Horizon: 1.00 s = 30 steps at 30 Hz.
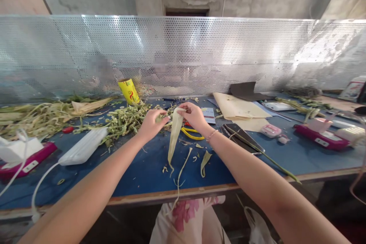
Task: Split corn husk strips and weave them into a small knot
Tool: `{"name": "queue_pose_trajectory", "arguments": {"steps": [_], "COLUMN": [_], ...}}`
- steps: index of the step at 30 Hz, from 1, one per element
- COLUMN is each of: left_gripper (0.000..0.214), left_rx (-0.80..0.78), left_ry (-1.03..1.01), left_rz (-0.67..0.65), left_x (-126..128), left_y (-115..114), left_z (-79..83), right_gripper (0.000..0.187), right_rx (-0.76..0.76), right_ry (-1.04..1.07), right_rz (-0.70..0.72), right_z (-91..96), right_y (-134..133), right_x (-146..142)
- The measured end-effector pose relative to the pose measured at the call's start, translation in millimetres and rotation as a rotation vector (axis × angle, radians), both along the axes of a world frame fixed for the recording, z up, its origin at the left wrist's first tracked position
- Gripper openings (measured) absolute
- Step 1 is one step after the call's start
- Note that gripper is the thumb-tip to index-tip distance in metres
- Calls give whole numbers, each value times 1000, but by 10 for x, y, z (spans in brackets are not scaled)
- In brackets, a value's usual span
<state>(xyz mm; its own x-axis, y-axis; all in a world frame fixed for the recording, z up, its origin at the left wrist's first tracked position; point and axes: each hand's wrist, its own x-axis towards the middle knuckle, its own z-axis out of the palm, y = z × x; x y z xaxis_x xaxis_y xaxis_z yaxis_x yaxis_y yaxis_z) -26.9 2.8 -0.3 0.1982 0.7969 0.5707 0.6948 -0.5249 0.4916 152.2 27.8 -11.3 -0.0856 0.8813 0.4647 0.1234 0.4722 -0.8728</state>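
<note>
Over the middle of the blue table [137, 175], my right hand [196, 117] is closed in a pinch on the top of a pale dried leaf strip that looks like corn husk [175, 135]. The strip hangs down to a thin, curled tip. Just to its left is my left hand [153, 125], its fingers drawn together; what they hold, if anything, I cannot make out. A pile of dried green plant bits [122, 120] lies beside and behind my left hand. Yellow-handled scissors [192, 134] lie partly hidden below my right hand. Loose husk scraps [205, 163] are scattered in front.
A perforated metal screen [183, 42] stands along the back, with blurred people behind it. Leftward are a yellow can-like tube [129, 90], a white power bank-like block [84, 146] and more husks [54, 114]. Rightward lie a phone [243, 137], brown paper [238, 106] and a magenta box [320, 139].
</note>
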Motion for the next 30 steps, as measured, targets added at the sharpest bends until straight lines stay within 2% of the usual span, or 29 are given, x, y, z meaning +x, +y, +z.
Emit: {"name": "queue_pose_trajectory", "arguments": {"steps": [3,6,11,14,16,23,30], "left_gripper": [28,20,20,21,23,23,24], "left_rx": [27,-15,-293,-435,-493,-422,-554], "left_ry": [100,59,-239,-450,-511,-562,-913], "left_rz": [-22,-48,-143,-151,-157,-132,-209], "left_x": [44,49,45,61,72,86,166], "left_y": [-17,-7,7,26,39,21,-2], "left_z": [-39,-57,-56,-79,-100,-108,-88], "right_gripper": [18,17,18,19,18,9,16], "right_rx": [-11,-10,-9,-36,-82,-180,-218], "right_ry": [-49,-49,-18,4,13,-4,76], "right_rz": [26,61,106,159,171,205,212], "right_z": [-1,9,-14,-50,-78,-96,-12], "right_y": [-71,-112,-72,-16,8,-64,-50], "right_x": [-60,-86,-73,-68,-80,-161,-145]}}
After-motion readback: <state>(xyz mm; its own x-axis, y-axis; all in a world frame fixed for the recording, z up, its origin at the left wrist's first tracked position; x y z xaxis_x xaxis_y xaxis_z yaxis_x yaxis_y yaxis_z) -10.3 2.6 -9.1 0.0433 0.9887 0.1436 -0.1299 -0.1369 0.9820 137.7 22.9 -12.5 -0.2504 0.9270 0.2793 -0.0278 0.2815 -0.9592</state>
